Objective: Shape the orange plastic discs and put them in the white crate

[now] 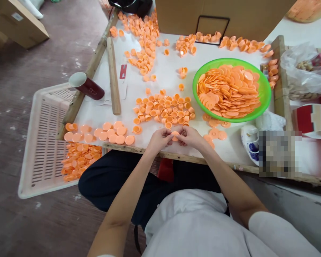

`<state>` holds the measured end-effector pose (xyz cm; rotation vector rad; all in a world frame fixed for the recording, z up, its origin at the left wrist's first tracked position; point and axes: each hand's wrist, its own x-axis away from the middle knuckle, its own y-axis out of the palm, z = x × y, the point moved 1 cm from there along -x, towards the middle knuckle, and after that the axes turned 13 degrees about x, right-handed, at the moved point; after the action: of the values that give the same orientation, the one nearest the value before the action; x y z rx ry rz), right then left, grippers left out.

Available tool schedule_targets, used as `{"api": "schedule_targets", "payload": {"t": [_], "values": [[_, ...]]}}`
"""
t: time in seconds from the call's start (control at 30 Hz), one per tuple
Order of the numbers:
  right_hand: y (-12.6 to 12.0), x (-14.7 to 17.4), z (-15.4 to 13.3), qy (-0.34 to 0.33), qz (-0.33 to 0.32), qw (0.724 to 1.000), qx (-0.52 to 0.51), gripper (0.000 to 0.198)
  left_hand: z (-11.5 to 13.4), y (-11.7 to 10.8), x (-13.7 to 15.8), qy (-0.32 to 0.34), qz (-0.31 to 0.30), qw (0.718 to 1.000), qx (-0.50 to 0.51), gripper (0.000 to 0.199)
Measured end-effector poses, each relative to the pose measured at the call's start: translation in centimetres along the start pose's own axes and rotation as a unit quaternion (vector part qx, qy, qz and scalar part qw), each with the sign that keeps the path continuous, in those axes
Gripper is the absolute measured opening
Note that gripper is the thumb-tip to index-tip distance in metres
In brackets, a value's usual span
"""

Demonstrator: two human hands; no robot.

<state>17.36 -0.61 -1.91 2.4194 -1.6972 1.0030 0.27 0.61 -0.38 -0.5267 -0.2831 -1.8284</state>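
Observation:
At the table's front edge, my left hand (160,139) and my right hand (191,137) pinch one round orange plastic disc (175,135) between them. Whether a cup sits under this disc is hidden by the fingers. Just beyond my hands lies a cluster of small orange plastic cups (166,107). To the left, several orange pieces with flat round tops (112,134) rest near the edge. A green bowl (267,94) heaped with orange discs stands to the right, with a few loose discs (214,134) in front of it.
A wooden strip (113,78) and a dark red mug (89,85) lie at the left. Below that corner stands a white basket (46,132) holding orange pieces. A cardboard box (182,18) is at the back. A wooden rail (280,78) and a white-and-blue ceramic object (250,141) are at the right.

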Motion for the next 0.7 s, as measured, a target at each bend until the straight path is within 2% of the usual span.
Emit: {"api": "schedule_targets", "payload": {"t": [0.13, 0.33, 0.53, 0.7], "values": [[-0.3, -0.2, -0.2, 0.008, -0.020, 1.000, -0.002, 0.026, -0.1, -0.1, -0.3, -0.017, -0.019, 0.999, 0.029, 0.030], [-0.9, -0.1, -1.2, 0.026, -0.048, 0.998, -0.018, 0.036, 0.0, 0.1, -1.0, -0.061, 0.000, 0.997, 0.038, 0.035], [-1.0, 0.0, -0.3, -0.009, -0.067, 0.996, -0.050, 0.041, -0.1, -0.1, -0.8, -0.030, -0.020, 0.999, 0.038, 0.033], [-0.9, -0.4, -0.3, 0.013, -0.066, 0.997, -0.049, 0.036, 0.2, 0.1, -1.0, -0.051, -0.005, 0.998, 0.037, 0.035]]}}
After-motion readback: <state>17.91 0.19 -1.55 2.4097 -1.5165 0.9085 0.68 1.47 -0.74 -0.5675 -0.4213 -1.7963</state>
